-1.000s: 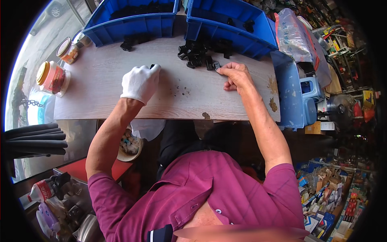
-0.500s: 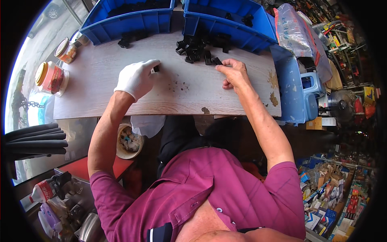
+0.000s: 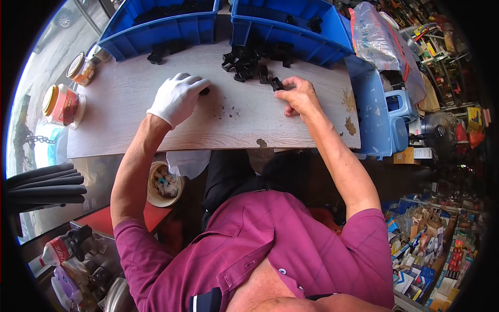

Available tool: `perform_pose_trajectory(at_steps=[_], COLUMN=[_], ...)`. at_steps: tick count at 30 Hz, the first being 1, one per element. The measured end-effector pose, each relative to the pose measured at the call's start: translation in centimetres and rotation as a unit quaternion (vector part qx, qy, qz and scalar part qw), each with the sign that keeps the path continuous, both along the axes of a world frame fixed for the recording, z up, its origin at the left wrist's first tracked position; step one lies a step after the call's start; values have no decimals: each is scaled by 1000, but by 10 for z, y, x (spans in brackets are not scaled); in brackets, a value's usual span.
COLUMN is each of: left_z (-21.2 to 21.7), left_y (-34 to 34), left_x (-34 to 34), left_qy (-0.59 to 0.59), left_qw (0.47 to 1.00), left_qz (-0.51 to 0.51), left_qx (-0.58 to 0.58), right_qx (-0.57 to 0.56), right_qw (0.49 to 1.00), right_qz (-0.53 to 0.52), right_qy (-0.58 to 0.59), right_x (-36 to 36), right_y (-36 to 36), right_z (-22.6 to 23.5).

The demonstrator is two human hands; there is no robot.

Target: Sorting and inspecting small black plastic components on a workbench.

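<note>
Working two-handed at a wood-grain tabletop (image 3: 122, 106)

A yellow-lidded jar (image 3: 63, 105) stands at left. The white-gloved left hand (image 3: 178, 99) closes its fingers on a mostly hidden black piece (image 3: 205, 91). Loose black plastic parts (image 3: 244, 68) lie before a blue bin (image 3: 291, 42); just beside them, the bare right hand (image 3: 301, 98) pinches another black part (image 3: 276, 83) between thumb and forefinger.

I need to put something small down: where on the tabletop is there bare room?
Two bare patches on the tabletop: left, between the jars and the gloved left hand; and centre, between the dark specks and the right hand. Crowded: along the back, where black pieces pile up before the right blue bin and a smaller cluster lies before the left bin.
</note>
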State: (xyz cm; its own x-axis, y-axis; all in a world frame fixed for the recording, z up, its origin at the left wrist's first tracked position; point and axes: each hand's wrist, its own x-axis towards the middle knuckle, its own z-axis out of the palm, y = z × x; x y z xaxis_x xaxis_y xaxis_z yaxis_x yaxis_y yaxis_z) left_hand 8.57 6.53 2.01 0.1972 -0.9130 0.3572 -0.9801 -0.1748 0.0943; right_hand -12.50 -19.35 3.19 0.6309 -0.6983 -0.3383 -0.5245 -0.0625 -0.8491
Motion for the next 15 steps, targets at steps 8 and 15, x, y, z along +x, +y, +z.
perform_pose_trajectory(at_steps=[8,15], left_z=[-6,-5], left_y=[-8,-67], left_x=[-43,-81], left_qy=[154,139], left_qw=[974,979], left_qz=[27,-63], left_qx=[-162,-138], right_qx=[-4,-4], right_qw=[998,990], right_qz=[61,131], right_qy=[15,47], right_x=[-4,-6], right_y=[2,22], right_z=[7,9])
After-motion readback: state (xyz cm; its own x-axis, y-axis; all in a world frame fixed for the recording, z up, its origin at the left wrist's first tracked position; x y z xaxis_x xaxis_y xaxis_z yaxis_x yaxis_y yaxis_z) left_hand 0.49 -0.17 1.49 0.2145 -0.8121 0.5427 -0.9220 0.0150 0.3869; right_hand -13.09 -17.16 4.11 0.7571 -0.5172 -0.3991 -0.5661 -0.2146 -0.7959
